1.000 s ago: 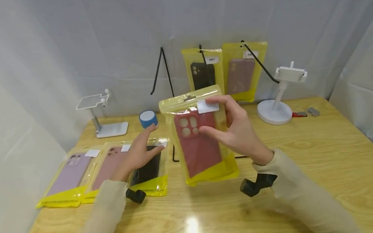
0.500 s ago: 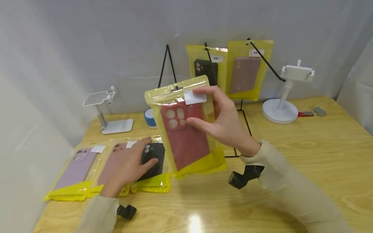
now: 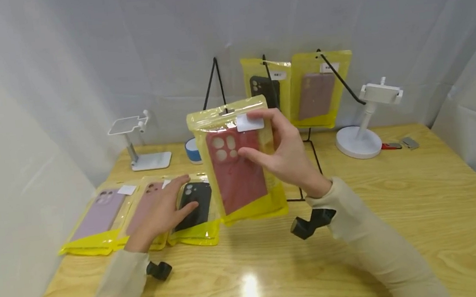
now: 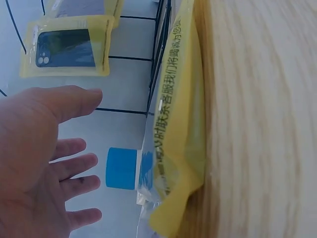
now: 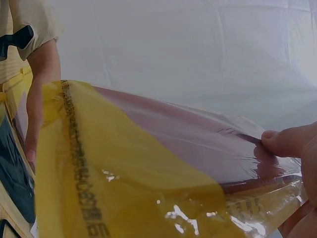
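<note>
My right hand point(image 3: 285, 151) pinches a yellow-edged clear pouch with a dark red phone case point(image 3: 241, 181) in it, thumb on the front near the camera cutouts. The pouch is held up above the table, nearly upright, its white label under my fingers. In the right wrist view the pouch point(image 5: 124, 163) stretches out from the thumb. My left hand point(image 3: 160, 215) hovers with relaxed, spread fingers over the bagged pink phone case point(image 3: 142, 208) and beside the bagged black phone case point(image 3: 198, 205). A bagged lilac phone case point(image 3: 100, 216) lies at the row's left end.
Behind, a black wire rack point(image 3: 217, 74) carries a bagged black case point(image 3: 263, 88) and a bagged mauve case point(image 3: 316, 95). White phone stands point(image 3: 151, 161) point(image 3: 358, 142) flank it. A blue round item point(image 3: 193, 150) sits partly behind the held pouch. Small red and grey pieces point(image 3: 409, 142) lie at right.
My right hand has brought the red case's pouch slightly left and up. My left hand has drawn back a little toward the left. The last half second shows almost no movement.
</note>
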### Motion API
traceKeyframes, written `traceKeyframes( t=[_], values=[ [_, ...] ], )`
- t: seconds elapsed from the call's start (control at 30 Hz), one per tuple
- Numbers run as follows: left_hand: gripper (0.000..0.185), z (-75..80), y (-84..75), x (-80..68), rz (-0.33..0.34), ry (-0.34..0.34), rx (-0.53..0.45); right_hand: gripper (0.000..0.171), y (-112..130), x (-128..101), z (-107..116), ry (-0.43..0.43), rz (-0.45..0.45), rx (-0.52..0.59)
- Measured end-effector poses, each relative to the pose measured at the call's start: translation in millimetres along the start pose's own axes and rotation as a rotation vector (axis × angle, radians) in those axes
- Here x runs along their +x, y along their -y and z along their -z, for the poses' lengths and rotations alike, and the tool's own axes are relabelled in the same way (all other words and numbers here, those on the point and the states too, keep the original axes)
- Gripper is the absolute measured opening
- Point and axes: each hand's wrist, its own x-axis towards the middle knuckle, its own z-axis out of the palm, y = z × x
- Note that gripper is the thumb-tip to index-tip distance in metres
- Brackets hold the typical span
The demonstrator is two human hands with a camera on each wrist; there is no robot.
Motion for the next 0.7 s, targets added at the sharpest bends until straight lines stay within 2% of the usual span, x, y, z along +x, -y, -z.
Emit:
traceKeyframes(
  t=[0.2,0.4,0.7],
  values=[
    [0.066,-2.0,-2.1,-2.2,-0.005,0.013,-0.019,0.057,-0.9,-3.0,0.3,0.007,-0.028,-0.006],
    [0.064,1.2,0.0,-9.0,-0.007,-0.001,0.008,0.056,-2.2,-1.6,-4.5,0.016,0.008,-0.008],
    [0.064,-3.6,-0.1,-0.6,-0.046,-0.008,-0.009,0.056,-2.2,-1.8,2.1,-0.009,0.009,-0.014]
  ],
)
